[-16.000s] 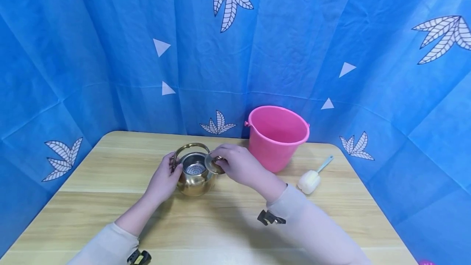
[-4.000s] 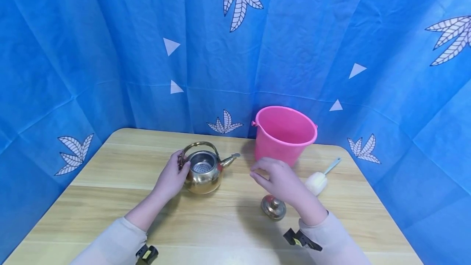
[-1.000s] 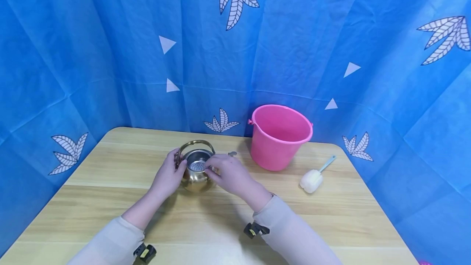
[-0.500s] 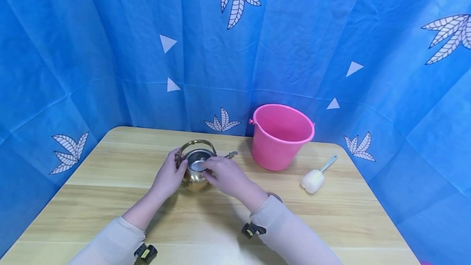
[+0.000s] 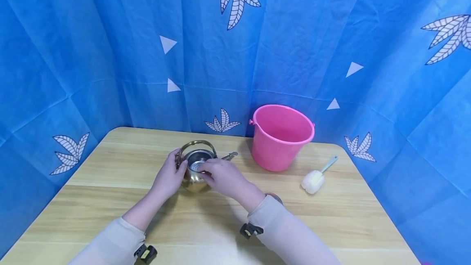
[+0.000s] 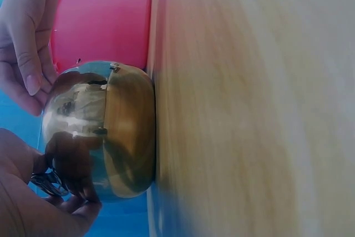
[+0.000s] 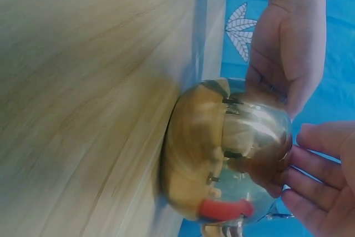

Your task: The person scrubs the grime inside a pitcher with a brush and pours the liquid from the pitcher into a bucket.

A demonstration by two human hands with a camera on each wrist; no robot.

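A gold metal teapot (image 5: 195, 183), lidless, stands upright on the table, its spout (image 5: 230, 156) pointing right. Inside its mouth sits a perforated metal strainer (image 5: 195, 166). My left hand (image 5: 170, 175) grips the teapot's left side at the foot of the hoop handle (image 5: 196, 142). In the left wrist view that hand's fingers curl at the handle joint (image 6: 49, 182). My right hand (image 5: 226, 177) reaches over the near right rim, its fingertips right at the strainer's edge. The right wrist view shows its fingers (image 7: 319, 167) fairly straight against the rim. The teapot lid (image 5: 274, 197) lies mostly hidden behind my right forearm.
A pink bucket (image 5: 272, 154) stands at the back of the wooden table (image 5: 110, 175), right of the spout. A white sponge brush (image 5: 312, 181) with a pale blue handle lies farther right. A blue patterned curtain (image 5: 220, 60) hangs around the table.
The right hand, holding the lid by the teapot earlier, set it on the table to the right. It then came back to the rim, and lately shifted slightly left. The left hand kept its grip.
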